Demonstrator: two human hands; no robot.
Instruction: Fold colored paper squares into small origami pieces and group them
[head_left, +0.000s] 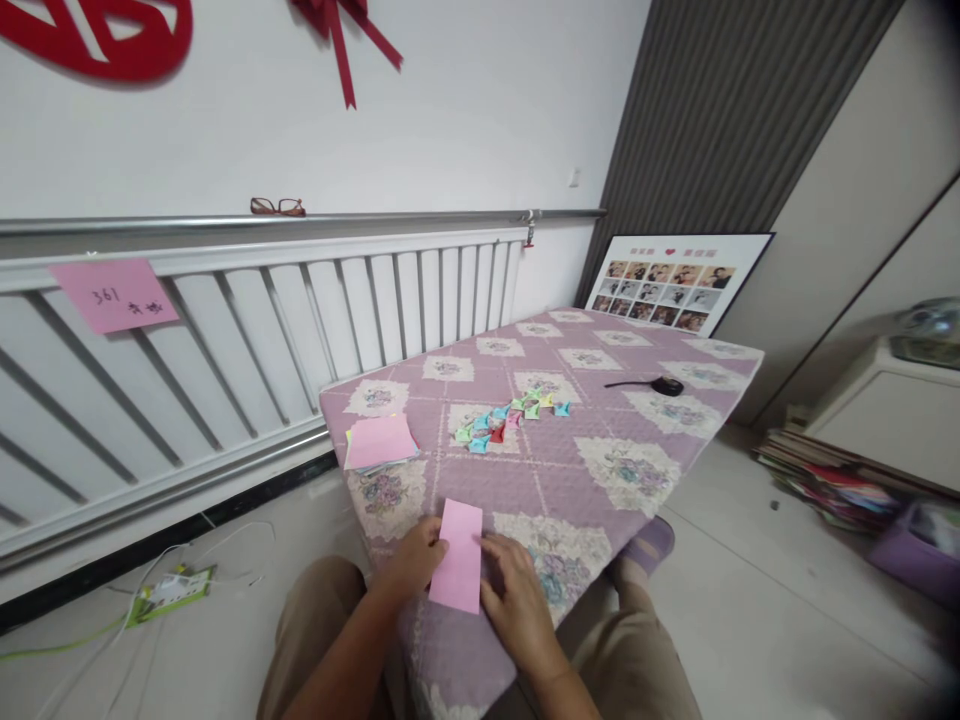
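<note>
Pink rectangular paper: left hand pinches one edge, right hand touches another, grip unclear; apparently aligning, next needing even edges.

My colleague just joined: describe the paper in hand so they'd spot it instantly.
Start at the purple flowered tablecloth. At its near end, a pink sheet is held in the left hand, the right hand at its edge. It is long and narrow, unlike the squarer pink-topped pile of paper nearby.

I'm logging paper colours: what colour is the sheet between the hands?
The sheet is pink, best seen in the head view.
</note>
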